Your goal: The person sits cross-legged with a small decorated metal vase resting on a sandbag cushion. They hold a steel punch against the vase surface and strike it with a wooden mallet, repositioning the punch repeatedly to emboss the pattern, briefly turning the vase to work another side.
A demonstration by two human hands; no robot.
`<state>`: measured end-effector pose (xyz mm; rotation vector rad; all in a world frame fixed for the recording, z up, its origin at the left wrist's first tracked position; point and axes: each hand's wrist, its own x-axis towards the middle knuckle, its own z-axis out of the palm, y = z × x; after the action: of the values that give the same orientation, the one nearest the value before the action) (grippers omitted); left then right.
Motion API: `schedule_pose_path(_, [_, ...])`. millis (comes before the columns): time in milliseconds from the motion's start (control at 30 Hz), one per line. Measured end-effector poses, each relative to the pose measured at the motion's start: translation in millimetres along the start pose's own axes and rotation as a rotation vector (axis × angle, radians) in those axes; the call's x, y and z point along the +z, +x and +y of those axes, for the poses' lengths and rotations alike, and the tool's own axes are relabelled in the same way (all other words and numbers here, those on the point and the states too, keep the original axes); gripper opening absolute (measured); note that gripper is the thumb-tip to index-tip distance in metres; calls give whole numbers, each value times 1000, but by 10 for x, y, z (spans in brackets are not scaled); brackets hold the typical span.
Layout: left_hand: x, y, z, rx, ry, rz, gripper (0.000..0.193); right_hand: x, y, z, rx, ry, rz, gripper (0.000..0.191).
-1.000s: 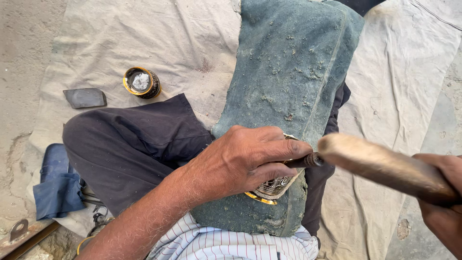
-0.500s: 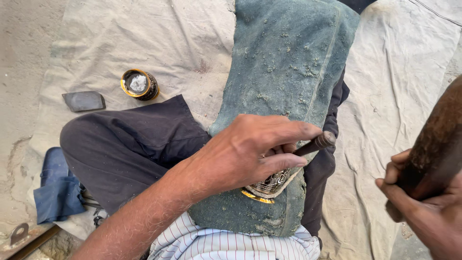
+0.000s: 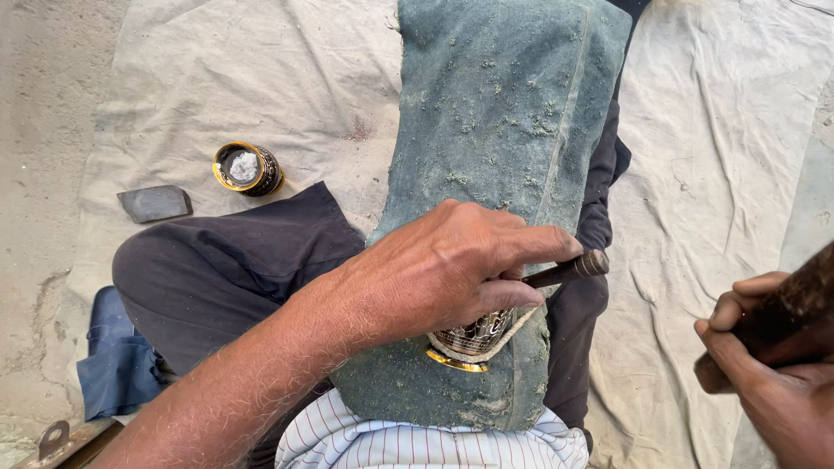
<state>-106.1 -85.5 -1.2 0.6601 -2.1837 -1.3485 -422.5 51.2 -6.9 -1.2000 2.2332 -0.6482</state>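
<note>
Bright, even daylight; soft shadows; right edge slightly blurred.

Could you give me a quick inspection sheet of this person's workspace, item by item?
Surface: pale cloth spread over sandy ground.
Job's things: green block across the lap; patterned metal piece on it; thin chisel.
Clutter: small round tin, flat dark stone, blue cloth.
Grips: left hand holds the chisel on the piece; right hand grips a wooden mallet.
Cables: nothing seen.
Surroundings: bare ground at left.
</note>
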Motion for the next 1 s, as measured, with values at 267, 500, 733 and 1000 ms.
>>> schedule_pose_path(267, [-23,-67,-30,64,13,24,44,-137,127,307,-307,-291,-142,38])
schedule_pose_path(500, [-29,-67,-80,6,-8,-3,45,-272,173,773,-187,-608,-155,44])
schedule_pose_path(733, [-69,-74,-100,34,-16,0,45,-265,444,1199,142,-20,-402,51])
schedule_pose_path(1000, [-64,-96,-136,68,-62,44,47,-179,268,612,-307,-401,-183,34])
